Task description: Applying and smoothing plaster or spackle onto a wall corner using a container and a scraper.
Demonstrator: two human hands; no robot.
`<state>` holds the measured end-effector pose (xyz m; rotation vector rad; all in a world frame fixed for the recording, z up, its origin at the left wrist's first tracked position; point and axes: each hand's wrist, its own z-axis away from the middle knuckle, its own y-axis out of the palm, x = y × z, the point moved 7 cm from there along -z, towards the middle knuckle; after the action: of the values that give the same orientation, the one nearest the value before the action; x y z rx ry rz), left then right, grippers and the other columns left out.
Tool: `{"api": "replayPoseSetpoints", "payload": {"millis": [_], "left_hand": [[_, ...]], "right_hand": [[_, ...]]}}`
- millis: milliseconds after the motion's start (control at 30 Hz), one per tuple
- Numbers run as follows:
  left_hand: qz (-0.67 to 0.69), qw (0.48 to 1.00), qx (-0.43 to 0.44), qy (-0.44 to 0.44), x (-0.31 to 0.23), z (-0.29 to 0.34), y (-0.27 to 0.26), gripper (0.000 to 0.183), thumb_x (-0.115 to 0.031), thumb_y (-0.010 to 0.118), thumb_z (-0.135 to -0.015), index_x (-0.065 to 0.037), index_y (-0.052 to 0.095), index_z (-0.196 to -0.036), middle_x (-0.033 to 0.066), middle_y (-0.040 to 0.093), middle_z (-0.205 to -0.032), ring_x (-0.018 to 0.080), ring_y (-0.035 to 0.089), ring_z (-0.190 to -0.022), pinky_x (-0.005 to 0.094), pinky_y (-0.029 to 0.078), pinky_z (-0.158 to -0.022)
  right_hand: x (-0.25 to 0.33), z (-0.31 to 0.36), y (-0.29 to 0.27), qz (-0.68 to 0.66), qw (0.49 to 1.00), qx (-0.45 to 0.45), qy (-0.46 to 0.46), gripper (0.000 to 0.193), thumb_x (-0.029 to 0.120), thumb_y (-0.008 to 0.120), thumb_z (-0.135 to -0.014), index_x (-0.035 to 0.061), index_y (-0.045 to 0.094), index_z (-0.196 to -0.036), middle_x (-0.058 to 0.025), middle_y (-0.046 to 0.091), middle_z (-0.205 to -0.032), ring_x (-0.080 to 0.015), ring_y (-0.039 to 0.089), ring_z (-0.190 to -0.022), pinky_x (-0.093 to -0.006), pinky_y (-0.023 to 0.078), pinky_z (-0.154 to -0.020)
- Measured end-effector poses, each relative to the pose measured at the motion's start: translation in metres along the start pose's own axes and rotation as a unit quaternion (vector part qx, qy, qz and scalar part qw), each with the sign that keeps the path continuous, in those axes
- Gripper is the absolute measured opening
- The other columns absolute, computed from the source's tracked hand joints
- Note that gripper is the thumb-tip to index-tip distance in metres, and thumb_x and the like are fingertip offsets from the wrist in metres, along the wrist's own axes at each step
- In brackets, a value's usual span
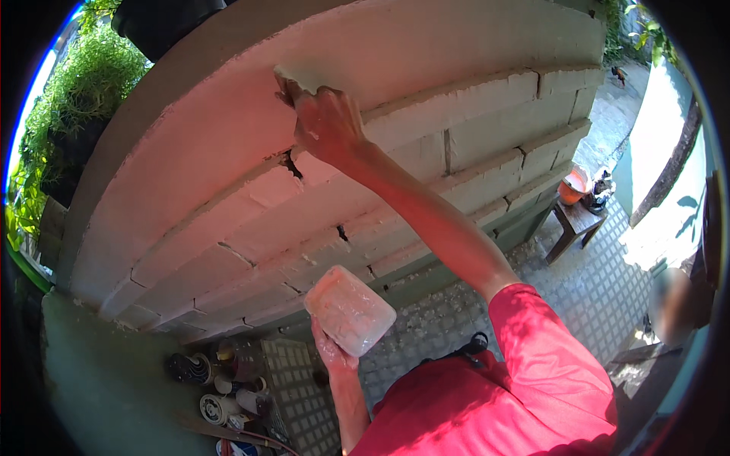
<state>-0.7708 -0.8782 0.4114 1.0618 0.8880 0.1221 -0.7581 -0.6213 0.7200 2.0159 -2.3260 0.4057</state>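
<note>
My left hand (334,348) holds a whitish, translucent plastic tub (350,310) from below, tilted in front of my chest. Pale smears cover the tub, and some mark the hand too. My right arm stretches up to the wall (228,159), where my right hand (328,125) is closed, knuckles up, close against the smooth upper band. A small pale-tan edge shows by its fingertips, but what the hand grips I cannot make out. Lower down, the wall has stepped rows of pale blocks with dark gaps at some joints.
Leafy plants (95,72) and a black pot (163,26) stand at the upper left. An orange bucket (576,182) sits on a small wooden stool (576,220) at the right. Several cans and tubs (220,410) crowd the lower left, beside the patterned tile floor (433,319).
</note>
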Motion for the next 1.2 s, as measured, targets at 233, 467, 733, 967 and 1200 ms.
{"api": "replayPoseSetpoints", "payload": {"millis": [233, 467, 733, 967, 1200], "left_hand": [[0.033, 0.999, 0.0, -0.007, 0.007, -0.003, 0.001, 0.049, -0.039, 0.052, -0.096, -0.01, 0.046, -0.135, 0.009, 0.053, -0.133, 0.0293, 0.054, -0.119, 0.0484, 0.049, -0.097], [0.013, 1.0, 0.006, -0.024, 0.01, -0.005, 0.0, 0.053, -0.043, 0.051, -0.095, -0.009, 0.045, -0.135, 0.0083, 0.054, -0.132, 0.028, 0.054, -0.119, 0.0458, 0.049, -0.098], [-0.001, 0.999, 0.027, -0.025, 0.013, -0.013, 0.008, 0.053, -0.043, 0.051, -0.095, -0.009, 0.045, -0.135, 0.0084, 0.053, -0.133, 0.0278, 0.054, -0.118, 0.0447, 0.049, -0.097], [0.009, 0.999, 0.023, -0.022, 0.008, 0.003, -0.001, 0.053, -0.044, 0.049, -0.096, -0.009, 0.045, -0.135, 0.008, 0.053, -0.132, 0.0278, 0.054, -0.118, 0.0446, 0.049, -0.097], [0.026, 1.0, 0.004, -0.006, -0.002, 0.013, -0.015, 0.051, -0.042, 0.048, -0.096, -0.01, 0.045, -0.137, 0.0088, 0.051, -0.136, 0.0293, 0.052, -0.122, 0.0482, 0.046, -0.1]], "right_hand": [[-0.125, 0.014, -0.119, 0.145, 0.959, -0.06, 0.235, 0.035, 0.012, 0.051, -0.08, 0.0032, 0.066, -0.111, -0.0217, 0.062, -0.065, -0.0399, 0.062, -0.061, -0.0491, 0.05, -0.056], [-0.069, 0.027, -0.041, 0.124, 0.985, -0.003, 0.122, 0.037, 0.005, 0.053, -0.076, -0.0013, 0.064, -0.11, -0.0279, 0.063, -0.076, -0.0421, 0.063, -0.071, -0.0509, 0.051, -0.068], [-0.052, 0.01, -0.044, 0.043, 0.997, -0.042, 0.048, 0.03, 0.018, 0.053, -0.083, 0.0072, 0.064, -0.109, -0.0202, 0.064, -0.071, -0.0388, 0.063, -0.064, -0.0503, 0.05, -0.057], [-0.115, -0.031, -0.1, 0.132, 0.977, -0.003, 0.166, 0.028, 0.014, 0.049, -0.081, 0.0051, 0.065, -0.102, -0.0219, 0.065, -0.072, -0.0417, 0.063, -0.069, -0.0516, 0.05, -0.063], [0.008, -0.012, 0.007, 0.084, 0.996, -0.017, 0.004, 0.033, 0.003, 0.054, -0.074, 0.0057, 0.068, -0.103, -0.0212, 0.059, -0.062, -0.0402, 0.06, -0.058, -0.0489, 0.05, -0.056]]}}
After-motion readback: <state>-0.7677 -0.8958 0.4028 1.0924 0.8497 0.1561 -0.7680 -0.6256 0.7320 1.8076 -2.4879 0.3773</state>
